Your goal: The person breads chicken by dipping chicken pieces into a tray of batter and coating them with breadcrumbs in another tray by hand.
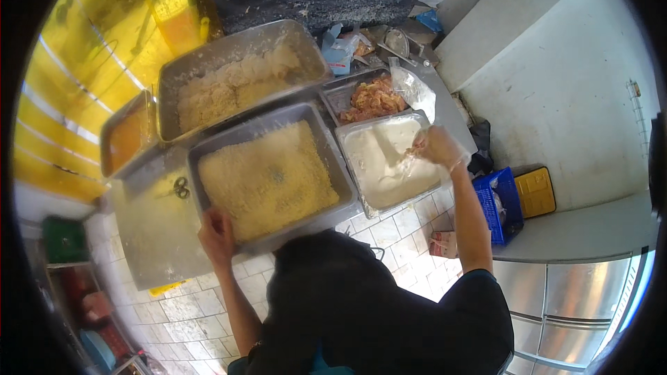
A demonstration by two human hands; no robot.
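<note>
My right hand (440, 148), in a clear plastic glove, is over a metal tray of white flour or batter (385, 159), its fingers shut on a piece of raw meat (417, 147). Behind that tray a smaller metal tray holds a heap of raw marinated meat (375, 99). My left hand (216, 229) rests at the near left corner of a large metal pan, fingers curled; whether they grip its rim cannot be told. Yellow crumbs (271, 177) fill this pan. Beyond it, a deeper pan (245, 83) holds crumbs and a row of coated pieces.
Scissors (181, 188) lie on the metal table (156, 239) at left, near a container of orange liquid (127, 140). Plastic bags (341, 49) and a metal strainer (397, 41) are at the back. A blue crate (497, 205) stands at right beside a wall (563, 99).
</note>
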